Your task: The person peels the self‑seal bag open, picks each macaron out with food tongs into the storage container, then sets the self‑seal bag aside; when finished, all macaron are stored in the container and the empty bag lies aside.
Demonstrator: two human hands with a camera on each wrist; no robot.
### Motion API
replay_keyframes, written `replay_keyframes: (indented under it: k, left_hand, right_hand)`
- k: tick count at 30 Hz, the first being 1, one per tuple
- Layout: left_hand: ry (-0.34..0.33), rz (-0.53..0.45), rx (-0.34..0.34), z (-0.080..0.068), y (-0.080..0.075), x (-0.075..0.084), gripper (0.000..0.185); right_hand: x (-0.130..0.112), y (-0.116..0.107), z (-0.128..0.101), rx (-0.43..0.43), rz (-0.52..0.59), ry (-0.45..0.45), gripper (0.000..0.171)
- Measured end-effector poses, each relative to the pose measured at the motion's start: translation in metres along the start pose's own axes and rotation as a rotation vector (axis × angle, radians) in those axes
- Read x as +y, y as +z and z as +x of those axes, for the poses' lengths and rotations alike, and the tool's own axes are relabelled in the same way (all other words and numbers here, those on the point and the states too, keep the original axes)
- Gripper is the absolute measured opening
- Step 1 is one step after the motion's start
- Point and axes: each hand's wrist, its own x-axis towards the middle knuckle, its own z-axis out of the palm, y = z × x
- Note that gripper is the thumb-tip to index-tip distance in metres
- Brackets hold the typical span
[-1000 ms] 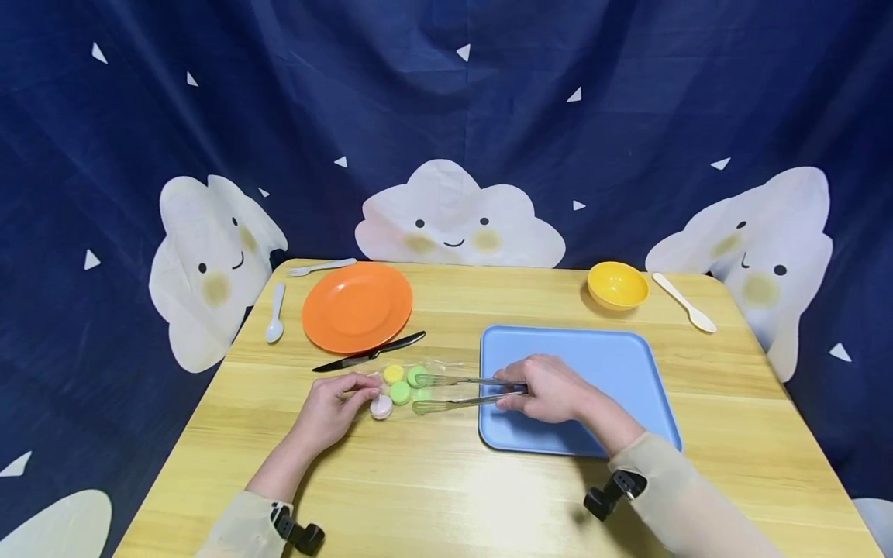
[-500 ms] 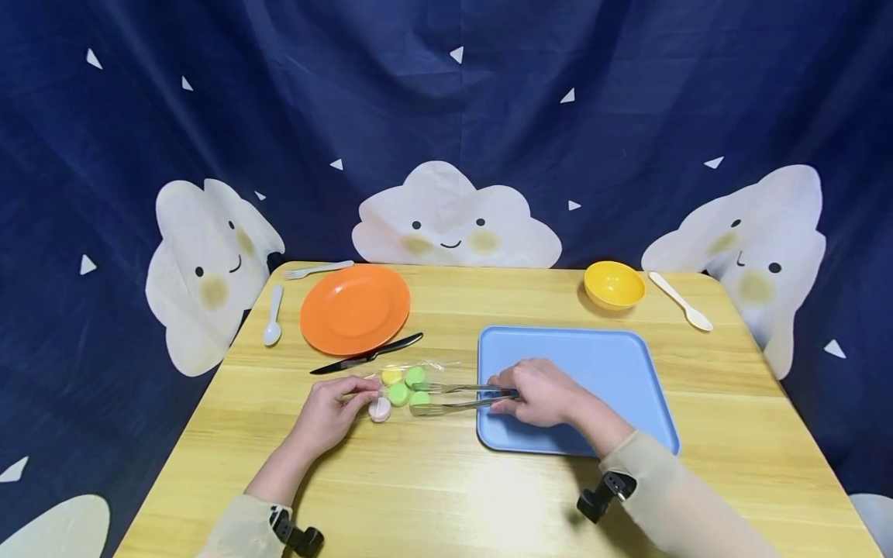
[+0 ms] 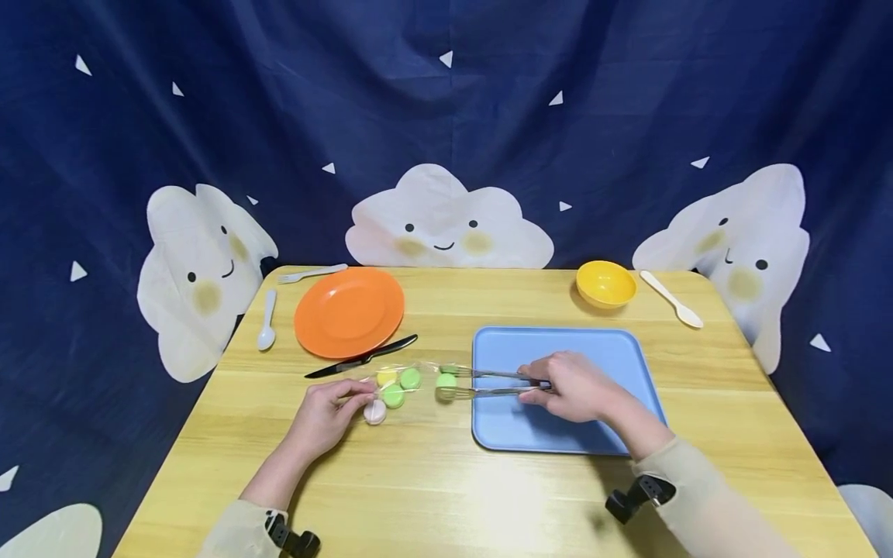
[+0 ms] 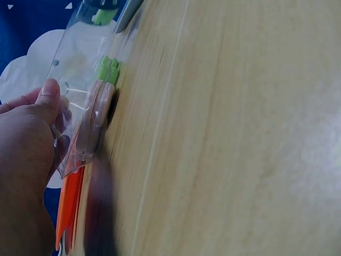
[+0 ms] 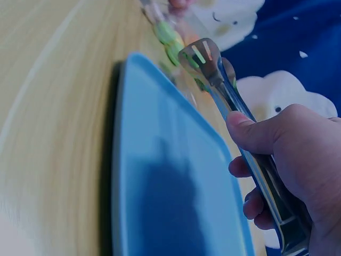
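Observation:
In the head view my left hand (image 3: 324,418) pinches the end of a clear plastic bag (image 4: 80,48) at the table's middle left. Near its fingertips are a pale pink macaron (image 3: 374,412), a yellow macaron (image 3: 387,377) and two green macarons (image 3: 394,396). My right hand (image 3: 568,387), above the blue tray, grips metal tongs (image 5: 234,96). Another green macaron (image 3: 446,380) lies between the tong tips, just left of the tray. Clear plastic partly covers the macarons, and its mouth is hard to make out.
The blue tray (image 3: 614,349) lies beneath my right hand. Behind the bag are a black knife (image 3: 359,359) and an orange plate (image 3: 349,314), with a fork (image 3: 314,273) and spoon (image 3: 268,322) beside it. A yellow bowl (image 3: 605,284) and white spoon (image 3: 673,301) stand back right.
My right hand has moved right with the tongs, drawing one green macaron away from the others toward the tray. My left hand keeps its pinch on the bag. The head view has shifted slightly.

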Motion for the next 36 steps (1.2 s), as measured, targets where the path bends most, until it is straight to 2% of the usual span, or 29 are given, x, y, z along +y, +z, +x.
replay_keyframes:
  k: [7, 15, 22, 29, 36]
  left_hand:
    - [-0.022, 0.003, -0.019, 0.0, -0.001, 0.0, 0.022]
    - [-0.007, 0.009, -0.011, 0.0, 0.0, -0.001, 0.023]
    - [-0.02, 0.008, -0.008, -0.001, 0.001, -0.002, 0.025]
    - [-0.039, 0.017, -0.015, -0.003, -0.001, 0.0, 0.024]
    - [-0.029, 0.017, -0.014, -0.001, -0.001, 0.001, 0.024]
  right_hand:
    - [0.018, -0.02, -0.023, 0.057, -0.014, 0.069, 0.026]
    - [0.039, -0.035, -0.044, 0.091, -0.011, 0.177, 0.033]
    - [0.053, -0.035, -0.052, 0.065, -0.02, 0.283, 0.041]
    - [0.059, -0.029, -0.054, 0.051, -0.049, 0.312, 0.041]
    - [0.06, -0.028, -0.053, 0.041, -0.045, 0.338, 0.044]
